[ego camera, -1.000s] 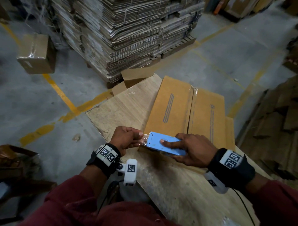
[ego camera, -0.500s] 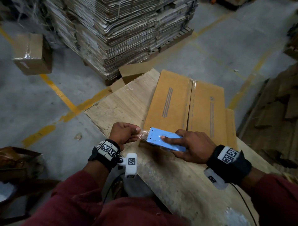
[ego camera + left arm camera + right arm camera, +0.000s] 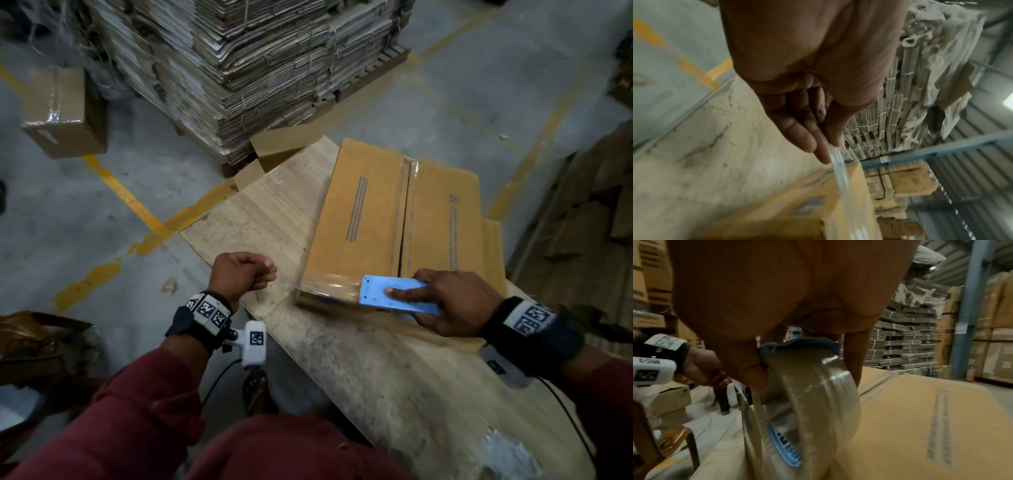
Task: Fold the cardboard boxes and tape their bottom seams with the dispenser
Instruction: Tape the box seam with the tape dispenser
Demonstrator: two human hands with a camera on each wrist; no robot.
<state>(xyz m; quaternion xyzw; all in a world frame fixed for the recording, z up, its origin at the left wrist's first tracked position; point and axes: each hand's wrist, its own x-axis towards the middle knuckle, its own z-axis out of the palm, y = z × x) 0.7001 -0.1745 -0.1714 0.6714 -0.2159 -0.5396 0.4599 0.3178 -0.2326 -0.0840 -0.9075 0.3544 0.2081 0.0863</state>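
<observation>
A pale wooden table [image 3: 274, 219] with a scuffed, scratched top carries one folded cardboard box [image 3: 370, 212], lying flat toward the far right corner. Around the table is a grey concrete floor [image 3: 102, 219] with yellow lines; on it stand a pallet stacked with flat cartons [image 3: 274, 68] and a taped box [image 3: 61, 113].

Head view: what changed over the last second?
The right hand carried the blue dispenser rightward away from the left hand, drawing out a longer stretch of tape across the box near edge. Left hand still pinches the tape end; box stayed put on the table.
</observation>
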